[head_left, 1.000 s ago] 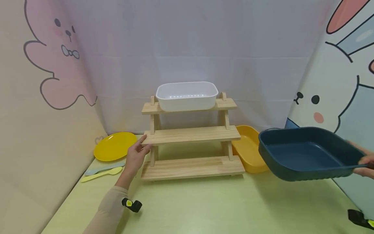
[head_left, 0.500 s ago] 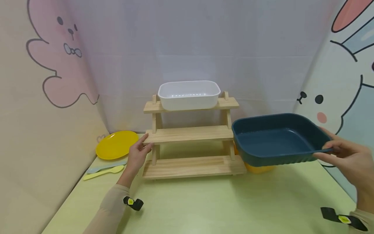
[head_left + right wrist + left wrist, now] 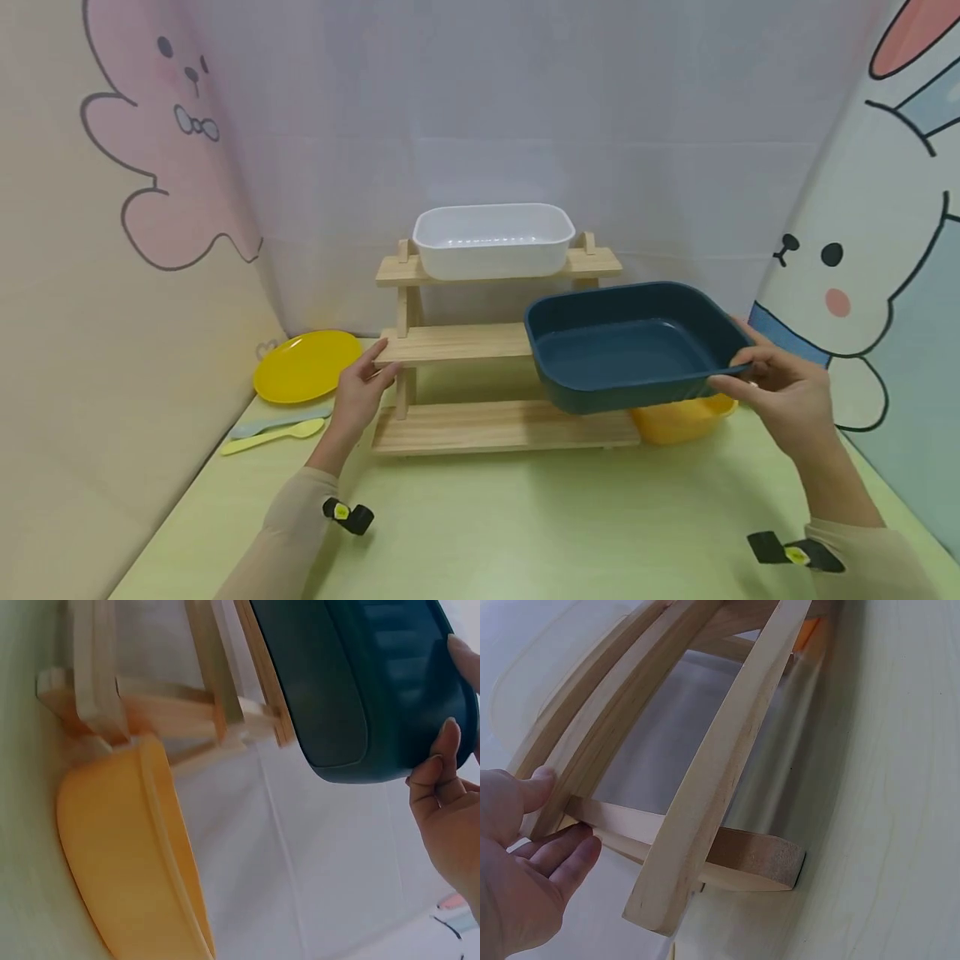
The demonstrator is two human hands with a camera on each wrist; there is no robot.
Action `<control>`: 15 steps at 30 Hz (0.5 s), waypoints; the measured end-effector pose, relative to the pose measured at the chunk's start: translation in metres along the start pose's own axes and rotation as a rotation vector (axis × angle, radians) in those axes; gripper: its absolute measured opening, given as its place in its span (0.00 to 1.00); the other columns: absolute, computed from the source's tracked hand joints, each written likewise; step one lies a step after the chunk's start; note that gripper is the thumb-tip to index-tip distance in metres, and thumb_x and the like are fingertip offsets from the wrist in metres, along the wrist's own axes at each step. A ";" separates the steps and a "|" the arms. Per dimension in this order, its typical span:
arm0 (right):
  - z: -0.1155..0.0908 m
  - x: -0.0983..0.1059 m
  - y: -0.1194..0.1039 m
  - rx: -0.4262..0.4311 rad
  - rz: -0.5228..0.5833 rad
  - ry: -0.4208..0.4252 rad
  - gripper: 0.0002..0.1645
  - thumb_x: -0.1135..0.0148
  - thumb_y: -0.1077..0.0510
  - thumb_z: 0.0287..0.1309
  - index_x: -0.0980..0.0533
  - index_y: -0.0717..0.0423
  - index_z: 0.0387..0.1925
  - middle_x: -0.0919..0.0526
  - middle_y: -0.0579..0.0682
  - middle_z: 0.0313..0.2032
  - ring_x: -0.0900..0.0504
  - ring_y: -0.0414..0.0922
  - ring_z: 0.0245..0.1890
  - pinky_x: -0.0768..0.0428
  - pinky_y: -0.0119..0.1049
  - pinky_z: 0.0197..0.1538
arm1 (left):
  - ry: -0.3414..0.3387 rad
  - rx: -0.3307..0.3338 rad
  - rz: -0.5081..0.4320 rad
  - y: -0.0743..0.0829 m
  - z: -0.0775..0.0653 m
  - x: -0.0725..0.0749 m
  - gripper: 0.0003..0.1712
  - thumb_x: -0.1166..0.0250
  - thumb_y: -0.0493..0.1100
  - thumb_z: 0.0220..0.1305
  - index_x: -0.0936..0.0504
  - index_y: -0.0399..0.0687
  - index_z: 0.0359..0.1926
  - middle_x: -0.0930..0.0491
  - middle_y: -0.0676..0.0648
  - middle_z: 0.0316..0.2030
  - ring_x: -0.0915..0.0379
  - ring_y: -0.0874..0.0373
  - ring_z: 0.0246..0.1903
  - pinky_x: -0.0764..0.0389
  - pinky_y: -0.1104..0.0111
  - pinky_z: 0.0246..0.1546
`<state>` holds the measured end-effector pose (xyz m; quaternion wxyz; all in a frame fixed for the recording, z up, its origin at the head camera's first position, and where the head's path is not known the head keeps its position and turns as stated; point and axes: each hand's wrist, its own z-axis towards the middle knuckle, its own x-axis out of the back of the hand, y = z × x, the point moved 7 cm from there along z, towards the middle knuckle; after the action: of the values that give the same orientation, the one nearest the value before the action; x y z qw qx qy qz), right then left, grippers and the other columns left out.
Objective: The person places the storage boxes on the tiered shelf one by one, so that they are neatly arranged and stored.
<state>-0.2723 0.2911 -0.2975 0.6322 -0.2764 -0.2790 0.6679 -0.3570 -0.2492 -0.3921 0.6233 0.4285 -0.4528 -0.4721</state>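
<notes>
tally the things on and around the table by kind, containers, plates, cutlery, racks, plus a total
Containers: 3 (white tray, dark blue tray, orange tray)
Plates: 1 (yellow plate)
Cutlery: 2 (pale yellow spoon, pale blue utensil)
Racks: 1 (wooden rack)
Total: 7

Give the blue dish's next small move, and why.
Probably shift the blue dish left with the right hand, over the middle shelf: in the head view the dish hides only that shelf's right side, nothing stands on the rest, and the white dish occupies the top shelf.
</notes>
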 end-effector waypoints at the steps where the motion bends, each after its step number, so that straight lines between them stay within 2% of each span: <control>1: 0.001 -0.007 0.002 -0.006 0.003 -0.013 0.14 0.36 0.88 0.43 0.25 0.79 0.34 0.27 0.57 0.67 0.19 0.40 0.28 0.36 0.30 0.21 | 0.002 -0.001 0.003 0.000 0.000 0.000 0.34 0.35 0.41 0.69 0.33 0.44 0.73 0.24 0.29 0.58 0.24 0.41 0.56 0.18 0.66 0.51; 4: 0.005 -0.027 0.008 -0.021 0.026 -0.047 0.14 0.36 0.88 0.44 0.25 0.78 0.34 0.30 0.59 0.68 0.18 0.41 0.30 0.27 0.23 0.25 | 0.008 -0.007 0.010 0.001 0.001 0.001 0.34 0.35 0.41 0.70 0.33 0.44 0.73 0.23 0.29 0.57 0.23 0.42 0.56 0.18 0.67 0.50; 7: 0.008 -0.044 0.015 -0.048 0.024 -0.057 0.14 0.35 0.86 0.45 0.25 0.77 0.34 0.32 0.61 0.69 0.17 0.42 0.33 0.21 0.21 0.31 | 0.012 -0.010 0.026 0.002 0.001 0.001 0.34 0.35 0.41 0.70 0.33 0.45 0.73 0.22 0.30 0.57 0.22 0.42 0.55 0.18 0.68 0.49; 11: 0.010 -0.063 0.023 -0.076 -0.032 -0.039 0.13 0.33 0.84 0.46 0.23 0.75 0.34 0.33 0.64 0.69 0.21 0.41 0.27 0.26 0.22 0.28 | 0.006 -0.013 0.031 0.002 0.001 0.001 0.34 0.35 0.42 0.70 0.34 0.45 0.73 0.22 0.30 0.56 0.22 0.42 0.55 0.18 0.67 0.50; 15: 0.013 -0.081 0.032 -0.098 -0.107 -0.045 0.11 0.31 0.80 0.49 0.24 0.74 0.35 0.35 0.65 0.70 0.21 0.40 0.27 0.30 0.26 0.26 | 0.001 -0.012 0.023 0.001 0.001 0.000 0.34 0.34 0.42 0.69 0.33 0.45 0.73 0.22 0.29 0.55 0.22 0.41 0.55 0.18 0.65 0.51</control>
<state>-0.2998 0.2081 -0.3106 0.6462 -0.2767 -0.3398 0.6248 -0.3572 -0.2495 -0.3907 0.6317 0.4196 -0.4544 -0.4674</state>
